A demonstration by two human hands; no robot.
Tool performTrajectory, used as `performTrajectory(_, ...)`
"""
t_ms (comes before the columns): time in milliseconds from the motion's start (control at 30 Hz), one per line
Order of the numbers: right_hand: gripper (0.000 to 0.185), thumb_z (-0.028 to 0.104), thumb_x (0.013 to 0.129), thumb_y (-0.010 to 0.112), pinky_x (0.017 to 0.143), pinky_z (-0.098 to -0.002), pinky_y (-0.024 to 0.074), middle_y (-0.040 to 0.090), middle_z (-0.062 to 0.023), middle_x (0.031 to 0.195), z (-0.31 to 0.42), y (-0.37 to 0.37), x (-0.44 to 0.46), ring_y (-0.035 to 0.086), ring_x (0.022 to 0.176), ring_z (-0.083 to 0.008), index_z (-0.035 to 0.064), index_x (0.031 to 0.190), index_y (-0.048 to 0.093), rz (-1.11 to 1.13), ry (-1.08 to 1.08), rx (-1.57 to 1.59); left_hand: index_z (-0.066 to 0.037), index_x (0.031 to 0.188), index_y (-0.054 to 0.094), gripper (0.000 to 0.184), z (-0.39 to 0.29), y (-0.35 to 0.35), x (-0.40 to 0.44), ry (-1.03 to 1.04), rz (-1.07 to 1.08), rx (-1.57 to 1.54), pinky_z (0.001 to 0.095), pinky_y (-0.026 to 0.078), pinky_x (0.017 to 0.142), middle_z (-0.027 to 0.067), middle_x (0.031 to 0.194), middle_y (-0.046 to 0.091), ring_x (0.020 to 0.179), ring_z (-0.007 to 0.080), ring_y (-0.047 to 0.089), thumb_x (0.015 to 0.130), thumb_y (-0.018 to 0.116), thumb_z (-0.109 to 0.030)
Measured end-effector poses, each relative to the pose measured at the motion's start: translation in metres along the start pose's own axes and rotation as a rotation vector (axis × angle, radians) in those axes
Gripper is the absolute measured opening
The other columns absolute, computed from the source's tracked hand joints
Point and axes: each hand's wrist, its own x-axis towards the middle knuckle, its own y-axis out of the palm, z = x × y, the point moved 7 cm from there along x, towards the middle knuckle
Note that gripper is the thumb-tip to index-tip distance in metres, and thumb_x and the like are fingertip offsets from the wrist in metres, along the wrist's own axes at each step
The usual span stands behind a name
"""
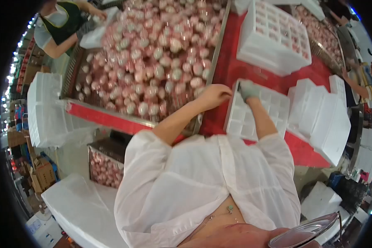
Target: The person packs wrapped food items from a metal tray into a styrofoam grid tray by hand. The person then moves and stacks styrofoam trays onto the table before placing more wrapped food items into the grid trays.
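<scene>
A white foam tray with square compartments lies on the red table. My left hand, bare, is beside the tray's left edge, fingers curled and pressed together; whatever they hold, if anything, is hidden. In a light grey-green glove, my right hand reaches over the tray's upper-left compartments. Its fingertips are blurred, and I cannot make out their grip. To the left, a large metal-edged bin holds a heap of round pinkish-white items in shiny wrapping.
A foam tray block with filled compartments stands beyond my tray. White foam boxes are stacked at the right. A co-worker handles a white tray at the upper left; another person is at the far right.
</scene>
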Motion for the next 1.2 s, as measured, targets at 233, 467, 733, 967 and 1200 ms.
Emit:
performTrajectory(233,0.018,0.016,0.077,0.064,0.083,-0.0448,0.0507,0.064,-0.0195,0.103,0.010,-0.014,-0.010,0.062,0.094,-0.0371,0.0101,0.093,0.068,0.009,0.118,-0.105,-0.010,0.117,0.053,0.052,0.126,-0.129,-0.039,-0.531,-0.373,0.933,0.0519,0.046,0.086,0.0182,0.135,0.040,0.111,0.0380,0.050,0.072,0.073,-0.026)
performTrajectory(467,0.021,0.014,0.077,0.062,0.081,-0.0445,0.0497,0.062,-0.0193,0.102,-0.009,0.007,-0.022,0.060,0.095,-0.0370,0.0055,0.096,0.065,-0.025,-0.031,-0.031,-0.008,0.111,0.058,0.046,0.107,-0.143,-0.053,-0.311,-0.374,0.846,0.0427,0.049,0.081,0.0172,0.119,0.052,0.098,0.0353,0.056,0.072,0.075,-0.026)
performTrajectory(733,0.047,0.031,0.086,0.064,0.077,-0.0307,0.0500,0.061,-0.0074,0.097,0.094,-0.036,-0.071,0.060,0.088,-0.0174,0.0040,0.123,0.053,-0.152,-0.144,1.203,-0.006,0.105,0.058,0.043,-0.046,-0.131,-0.055,0.095,-0.319,0.200,0.0403,0.047,0.080,0.0137,0.096,0.060,0.092,0.0325,0.059,0.068,0.076,-0.017)
performTrajectory(967,0.048,0.018,0.086,0.061,0.077,-0.0287,0.0511,0.060,-0.0078,0.105,0.147,-0.070,-0.104,0.059,0.094,-0.0150,-0.0003,0.128,0.045,0.228,-0.224,1.335,-0.008,0.118,0.050,0.059,-0.125,-0.081,-0.060,0.301,-0.242,0.230,0.0446,0.040,0.094,0.0128,0.111,0.055,0.110,0.0347,0.049,0.066,0.077,-0.011)
performTrajectory(1200,0.042,0.005,0.085,0.061,0.086,-0.0290,0.0481,0.059,-0.0066,0.113,0.140,-0.081,-0.141,0.058,0.101,-0.0151,0.0000,0.125,0.049,-0.308,-0.222,1.398,-0.004,0.126,0.044,0.051,-0.050,-0.031,-0.061,-0.017,-0.204,-0.575,0.0237,0.049,0.074,0.0024,0.097,0.053,0.088,0.0096,0.055,0.081,0.068,-0.001)
